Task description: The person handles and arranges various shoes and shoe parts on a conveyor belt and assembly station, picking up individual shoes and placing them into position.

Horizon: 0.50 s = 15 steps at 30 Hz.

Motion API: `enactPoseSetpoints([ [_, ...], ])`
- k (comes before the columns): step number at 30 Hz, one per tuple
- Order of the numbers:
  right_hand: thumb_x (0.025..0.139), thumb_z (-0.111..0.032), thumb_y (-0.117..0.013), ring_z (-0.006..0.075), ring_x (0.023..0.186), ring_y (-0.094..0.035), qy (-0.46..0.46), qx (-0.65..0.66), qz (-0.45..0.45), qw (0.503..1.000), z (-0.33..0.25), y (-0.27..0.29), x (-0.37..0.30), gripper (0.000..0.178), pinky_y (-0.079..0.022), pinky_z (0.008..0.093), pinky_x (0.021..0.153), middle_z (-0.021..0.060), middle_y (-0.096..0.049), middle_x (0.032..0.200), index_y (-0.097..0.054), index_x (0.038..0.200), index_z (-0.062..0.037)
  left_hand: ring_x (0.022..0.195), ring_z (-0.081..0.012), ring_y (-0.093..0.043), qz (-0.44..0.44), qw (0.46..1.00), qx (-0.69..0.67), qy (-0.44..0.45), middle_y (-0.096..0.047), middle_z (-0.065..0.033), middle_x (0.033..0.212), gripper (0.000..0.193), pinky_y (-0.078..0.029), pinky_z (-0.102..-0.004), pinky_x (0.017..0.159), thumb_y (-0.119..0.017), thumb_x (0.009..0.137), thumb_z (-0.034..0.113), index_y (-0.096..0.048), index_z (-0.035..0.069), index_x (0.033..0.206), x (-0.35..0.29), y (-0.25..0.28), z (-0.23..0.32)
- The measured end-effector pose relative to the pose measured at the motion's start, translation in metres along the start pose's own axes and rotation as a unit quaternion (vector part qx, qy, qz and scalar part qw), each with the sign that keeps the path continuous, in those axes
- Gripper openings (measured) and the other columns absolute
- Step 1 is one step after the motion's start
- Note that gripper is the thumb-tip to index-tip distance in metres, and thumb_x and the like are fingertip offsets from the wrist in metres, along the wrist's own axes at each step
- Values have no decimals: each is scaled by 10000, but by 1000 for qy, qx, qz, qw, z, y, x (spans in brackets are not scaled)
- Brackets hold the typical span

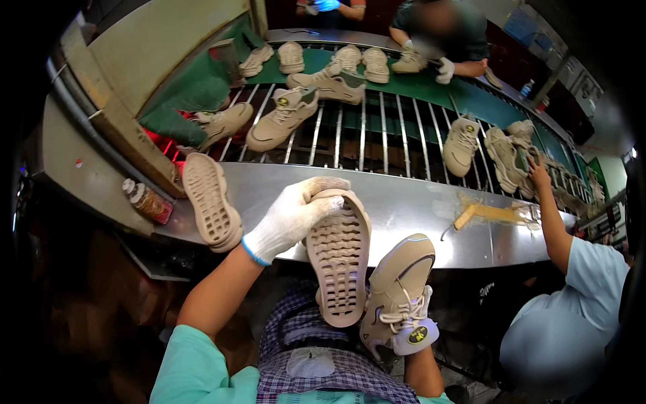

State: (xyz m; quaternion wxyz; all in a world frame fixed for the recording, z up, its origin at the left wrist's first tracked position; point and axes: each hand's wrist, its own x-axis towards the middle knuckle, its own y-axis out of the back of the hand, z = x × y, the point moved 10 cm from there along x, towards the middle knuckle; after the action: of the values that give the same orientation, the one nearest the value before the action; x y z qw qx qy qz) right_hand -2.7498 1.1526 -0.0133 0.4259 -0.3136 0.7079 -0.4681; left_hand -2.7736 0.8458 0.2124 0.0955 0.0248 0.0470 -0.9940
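Note:
My left hand (pixel 293 219), in a white knit glove with a blue cuff, grips a beige shoe sole (pixel 340 262) by its toe end. The thumb lies over the edge, and the sole's grid of square hollows faces me. Beside it, close to or touching its edge, a beige laced shoe (pixel 400 296) is held up with its toe away from me. My right forearm (pixel 422 372) reaches up behind that shoe; its heel and collar hide the right hand. A second sole (pixel 212 202) leans on the metal ledge at the left.
A steel ledge (pixel 397 209) borders a roller conveyor (pixel 383 128) carrying several beige shoes (pixel 282 121). Bottles (pixel 148 202) stand at the ledge's left end; a yellow-handled tool (pixel 464 217) lies right. One co-worker (pixel 585 289) reaches to shoes at right; others work across the line.

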Motion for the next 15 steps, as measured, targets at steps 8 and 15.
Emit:
enactPoseSetpoints([
  [8,1018,-690,-570,386,1291,-649,71,-115,121,983,28,12,-29,866,-585,557,1066,231,-580,1497,-434,1588,-52,1344,-257,-620,-50,990,68,-112,-648,-190,1423,493,-473,-359,1183,-640,1005,37,-547,-50,1481,-30,-91,-44],
  [15,1009,-692,-589,333,1268,-677,64,-169,51,982,30,-44,-34,900,-624,513,1021,241,-619,1448,-479,1517,43,1428,-274,-543,-179,978,30,-102,-534,-196,1575,596,-405,-421,1231,-718,1022,217,-507,-29,1522,-38,-92,-51],
])
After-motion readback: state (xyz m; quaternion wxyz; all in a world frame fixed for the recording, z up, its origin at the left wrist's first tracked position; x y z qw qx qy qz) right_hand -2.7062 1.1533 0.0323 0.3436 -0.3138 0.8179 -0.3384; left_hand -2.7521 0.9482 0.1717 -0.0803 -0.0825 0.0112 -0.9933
